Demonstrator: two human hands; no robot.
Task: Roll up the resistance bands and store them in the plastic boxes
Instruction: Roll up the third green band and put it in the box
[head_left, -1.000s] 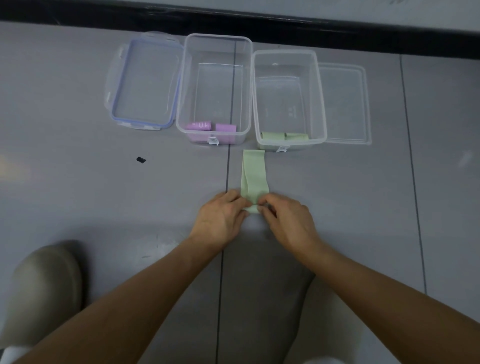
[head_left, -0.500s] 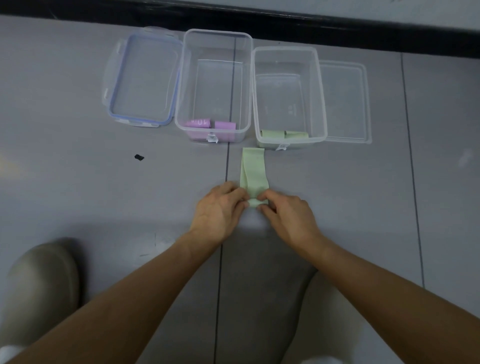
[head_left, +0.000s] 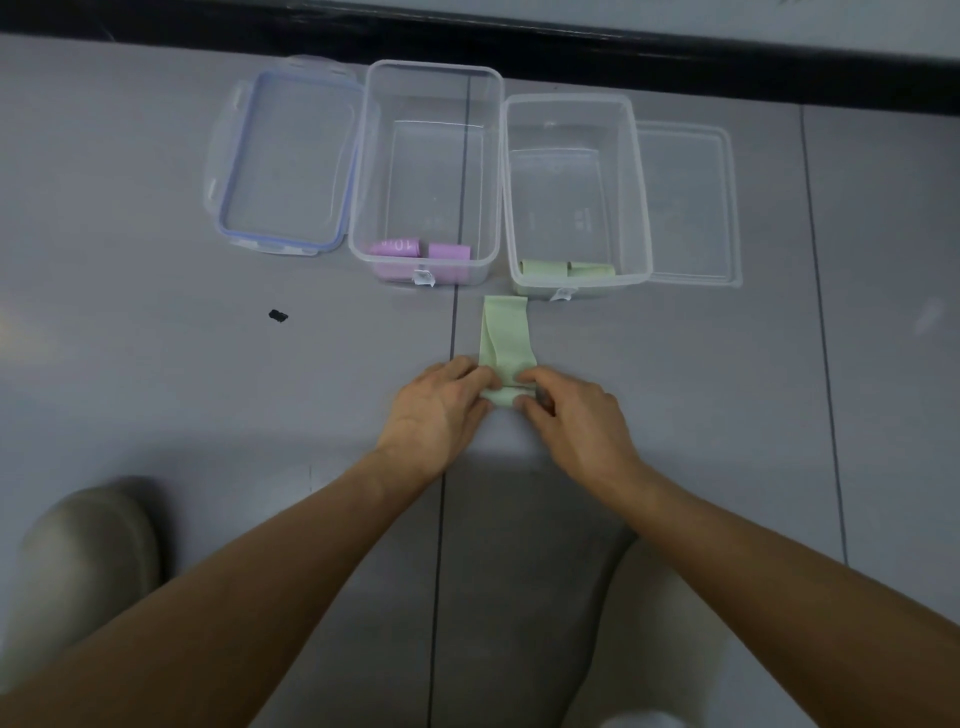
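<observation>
our left hand and right hand pinch the near end of the green band, fingers curled round a small roll. the rest lies flat, reaching toward the right box. next, we judge, roll it forward tightly. grey seamed floor, black strip behind.

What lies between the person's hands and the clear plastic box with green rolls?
The flat, unrolled stretch of the pale green resistance band, seen in the head view.

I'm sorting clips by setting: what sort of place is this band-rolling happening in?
Likely an indoor floor beside a wall: grey floor panels with straight seams, a black skirting strip at the far edge, and a knee resting alongside.
</observation>
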